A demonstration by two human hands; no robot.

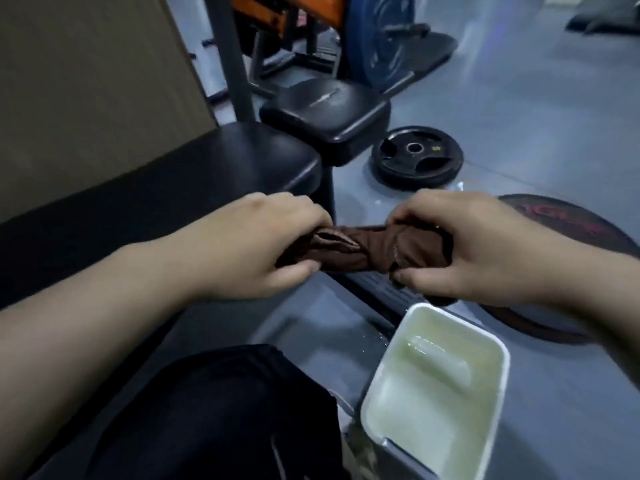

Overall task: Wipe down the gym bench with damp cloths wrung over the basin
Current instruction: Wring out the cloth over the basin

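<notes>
Left hand (pixel 249 247) and right hand (pixel 485 247) each clamp one end of the twisted brown cloth (pixel 360 247), held just beyond the far corner of the white basin (pixel 464 323). Wringing appears under way. Gym bench (pixel 207 168), at left, shows no wet streaks; wiping is judged outstanding.

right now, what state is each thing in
cloth, twisted tight between both hands
left hand, gripping one end of the cloth
right hand, gripping the other end
basin, on the floor, holding pale cloudy water
bench, pad bare where it shows
weight plate, lying flat on the floor
</notes>
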